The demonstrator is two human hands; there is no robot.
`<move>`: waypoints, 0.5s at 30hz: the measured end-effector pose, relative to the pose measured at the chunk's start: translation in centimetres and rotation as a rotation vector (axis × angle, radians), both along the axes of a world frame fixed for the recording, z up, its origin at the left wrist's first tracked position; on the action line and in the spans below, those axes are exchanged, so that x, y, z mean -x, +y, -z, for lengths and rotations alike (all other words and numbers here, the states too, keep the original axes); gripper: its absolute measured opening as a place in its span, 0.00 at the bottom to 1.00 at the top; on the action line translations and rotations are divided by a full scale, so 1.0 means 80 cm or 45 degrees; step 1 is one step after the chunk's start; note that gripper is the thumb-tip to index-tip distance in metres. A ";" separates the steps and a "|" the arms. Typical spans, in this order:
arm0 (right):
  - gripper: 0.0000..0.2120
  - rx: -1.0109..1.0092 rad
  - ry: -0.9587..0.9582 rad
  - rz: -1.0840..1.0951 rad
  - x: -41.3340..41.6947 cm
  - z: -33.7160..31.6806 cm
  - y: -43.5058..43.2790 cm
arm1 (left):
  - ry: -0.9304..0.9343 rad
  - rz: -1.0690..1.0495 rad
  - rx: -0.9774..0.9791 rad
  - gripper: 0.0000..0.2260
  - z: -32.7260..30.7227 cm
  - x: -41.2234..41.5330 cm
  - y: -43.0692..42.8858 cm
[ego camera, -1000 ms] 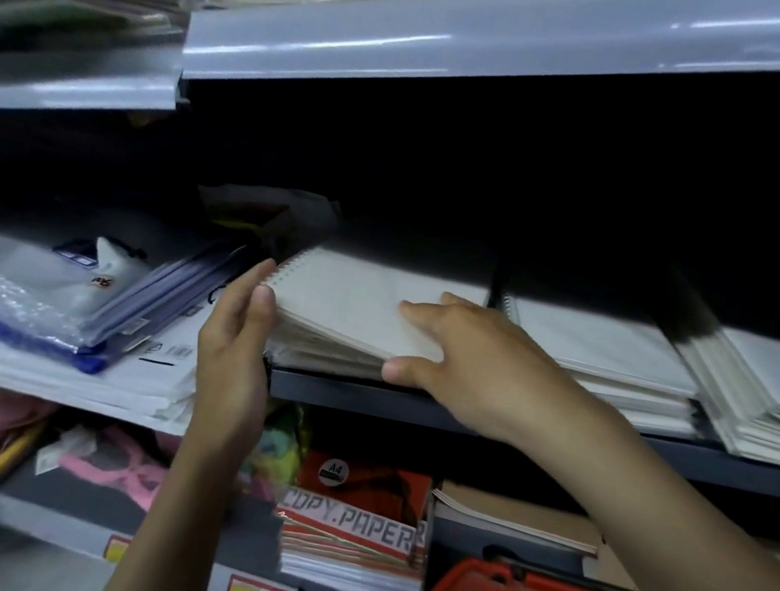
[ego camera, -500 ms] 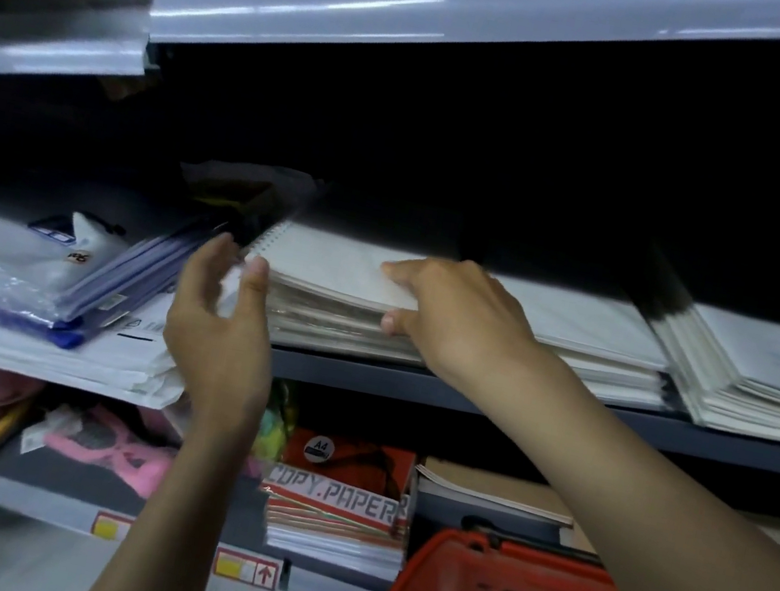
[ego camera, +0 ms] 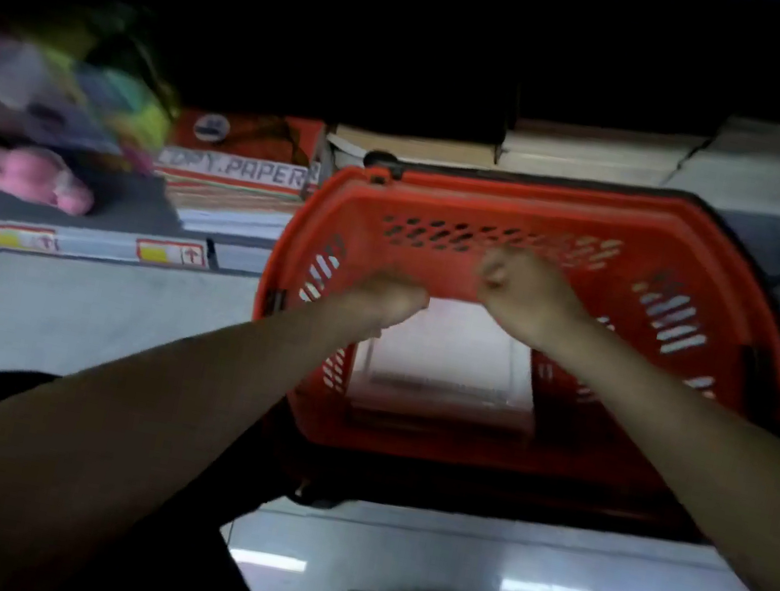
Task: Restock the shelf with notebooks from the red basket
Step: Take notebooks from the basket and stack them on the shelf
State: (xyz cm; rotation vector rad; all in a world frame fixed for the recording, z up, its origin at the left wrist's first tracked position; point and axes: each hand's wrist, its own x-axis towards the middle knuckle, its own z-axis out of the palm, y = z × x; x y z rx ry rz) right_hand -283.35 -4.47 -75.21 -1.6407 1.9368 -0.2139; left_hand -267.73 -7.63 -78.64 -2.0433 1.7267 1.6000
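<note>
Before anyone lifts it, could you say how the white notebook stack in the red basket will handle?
The notebook stack lies flat and looks several deep, so probably heavy for one hand. It is broad, so it may sag if held by one edge. Blur hides any wrapping; loose copies could slide.

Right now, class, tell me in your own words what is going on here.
A person stretches both bare arms down towards the red basket, which stands in front of the low shelf. The left hand and right hand hover side by side over a pale stack of notebooks lying in the basket. Blur hides whether the fingers touch anything; neither hand plainly holds a notebook yet. A pack marked copy paper lies on the shelf beside the basket.
</note>
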 end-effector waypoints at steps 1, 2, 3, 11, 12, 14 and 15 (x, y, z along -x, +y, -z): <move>0.10 -0.176 0.015 -0.023 0.010 0.027 0.012 | -0.072 -0.022 -0.142 0.14 0.027 -0.008 0.013; 0.13 -0.348 0.028 -0.033 0.018 0.053 0.023 | -0.152 0.008 -0.222 0.15 0.048 -0.016 0.023; 0.18 -0.497 0.043 -0.039 0.025 0.077 0.033 | -0.215 0.071 -0.273 0.15 0.065 -0.023 0.030; 0.28 -0.738 -0.063 0.028 0.032 0.172 0.060 | -0.188 -0.122 -0.441 0.15 0.102 -0.014 0.030; 0.28 -0.737 -0.105 0.065 0.035 0.175 0.059 | -0.158 -0.194 -0.466 0.16 0.106 -0.011 0.030; 0.31 -0.771 -0.228 0.152 0.045 0.178 0.059 | -0.124 -0.319 -0.452 0.20 0.110 -0.009 0.031; 0.34 -0.798 -0.289 0.184 0.052 0.179 0.059 | -0.116 -0.365 -0.427 0.20 0.110 -0.008 0.030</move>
